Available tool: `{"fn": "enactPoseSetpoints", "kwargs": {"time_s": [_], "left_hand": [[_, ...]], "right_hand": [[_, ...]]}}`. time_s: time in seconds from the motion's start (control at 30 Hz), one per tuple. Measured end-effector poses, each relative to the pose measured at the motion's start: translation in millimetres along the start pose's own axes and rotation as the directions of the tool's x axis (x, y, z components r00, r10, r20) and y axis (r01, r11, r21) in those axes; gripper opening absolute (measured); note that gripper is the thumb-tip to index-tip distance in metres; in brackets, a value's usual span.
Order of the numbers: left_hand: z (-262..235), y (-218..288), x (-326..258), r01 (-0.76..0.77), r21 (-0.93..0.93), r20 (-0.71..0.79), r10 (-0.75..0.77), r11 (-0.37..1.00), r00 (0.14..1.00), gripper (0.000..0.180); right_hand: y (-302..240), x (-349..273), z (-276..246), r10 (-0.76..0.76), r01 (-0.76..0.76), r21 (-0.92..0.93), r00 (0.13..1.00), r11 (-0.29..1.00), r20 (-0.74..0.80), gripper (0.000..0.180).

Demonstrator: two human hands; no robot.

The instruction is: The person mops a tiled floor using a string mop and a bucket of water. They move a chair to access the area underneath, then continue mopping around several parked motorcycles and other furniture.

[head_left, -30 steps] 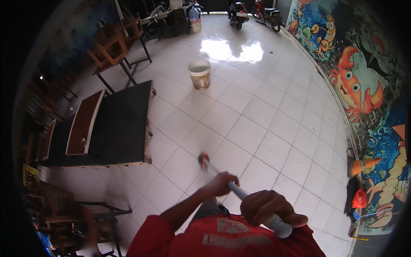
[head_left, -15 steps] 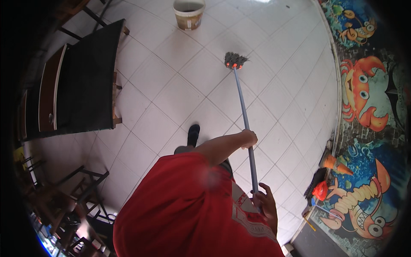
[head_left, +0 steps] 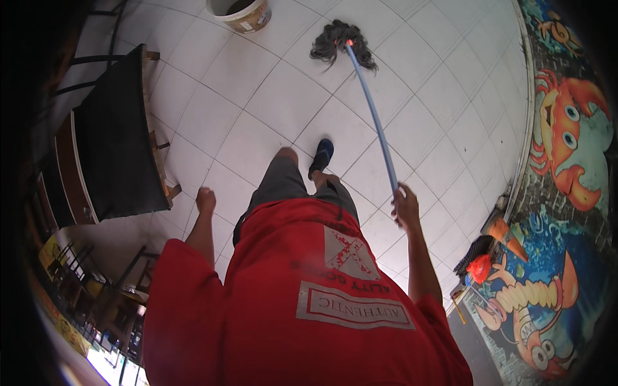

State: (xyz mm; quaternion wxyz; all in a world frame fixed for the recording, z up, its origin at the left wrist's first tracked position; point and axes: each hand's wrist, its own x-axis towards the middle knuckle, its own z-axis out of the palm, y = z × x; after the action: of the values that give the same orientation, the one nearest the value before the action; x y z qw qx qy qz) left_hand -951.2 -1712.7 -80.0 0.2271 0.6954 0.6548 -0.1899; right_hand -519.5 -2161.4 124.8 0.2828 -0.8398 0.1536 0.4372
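The mop's (head_left: 374, 116) long blue-grey handle runs up from my right hand (head_left: 405, 207), which is closed around its near end. Spread flat on the white tiles at the far end lies the dark grey string mop head (head_left: 344, 46), with a bit of orange showing at its socket. My left hand (head_left: 206, 201) is off the handle, hanging by my left side with its fingers curled and nothing seen in them. A round bucket (head_left: 252, 19), pale at the rim and brown on its side, stands on the floor left of the mop head.
A black-topped table (head_left: 119, 128) on wooden legs stands to the left. Dark wooden stools (head_left: 122, 302) are stacked at the lower left. Along the right runs a wall painted with sea creatures (head_left: 570, 138); an orange cone (head_left: 506, 237) and a red bag (head_left: 479, 268) sit by it.
My left hand has let go of the handle and swung out to the left. The right hand holds the handle further forward. The mop head now lies spread out. I have stepped forward.
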Motion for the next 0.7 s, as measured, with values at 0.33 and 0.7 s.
{"fn": "enactPoseSetpoints", "kwargs": {"time_s": [0.33,0.7], "left_hand": [[-55,237,77,0.254,-0.195,0.652,-0.068,0.947,0.755,0.019],[-244,778,250,-0.32,-0.688,0.245,0.623,0.652,0.742,0.033]], "right_hand": [[-238,160,-34,-0.134,0.125,0.082,0.986,0.989,0.104,0.051],[-466,253,-109,-0.165,0.159,-0.082,0.983,0.984,-0.077,0.043]]}}
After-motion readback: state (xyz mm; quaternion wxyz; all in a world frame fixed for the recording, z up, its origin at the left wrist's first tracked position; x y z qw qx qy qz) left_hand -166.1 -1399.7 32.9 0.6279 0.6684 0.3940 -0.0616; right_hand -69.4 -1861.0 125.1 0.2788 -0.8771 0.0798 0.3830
